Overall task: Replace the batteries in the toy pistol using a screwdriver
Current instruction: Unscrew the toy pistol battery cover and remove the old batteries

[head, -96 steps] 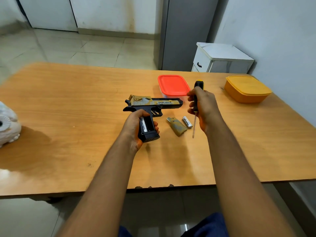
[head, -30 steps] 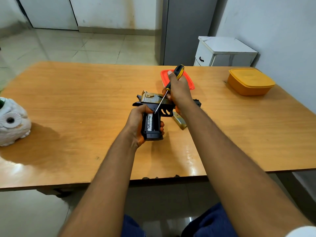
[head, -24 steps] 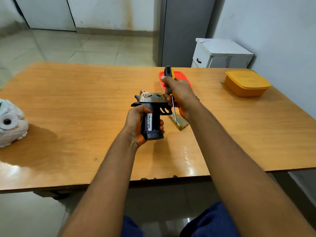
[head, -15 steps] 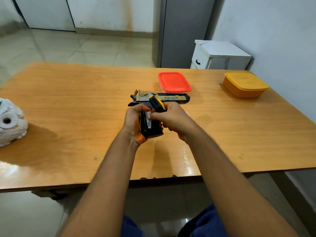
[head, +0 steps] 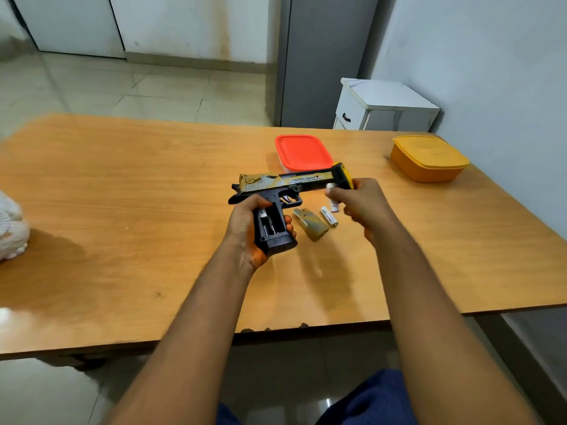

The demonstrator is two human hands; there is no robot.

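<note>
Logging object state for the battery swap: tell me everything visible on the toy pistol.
The toy pistol looks plastic: tan and gold patterned slide with printed lettering, black frame, trigger guard and grip. It is held above the table, barrel pointing right, grip angled down toward the camera. The left hand grips the grip. The grip's side is uncovered, showing the battery bay with one battery still at its left edge and the rest apparently empty. The muzzle end is hidden behind the screwdriver handle in the right hand.
</note>
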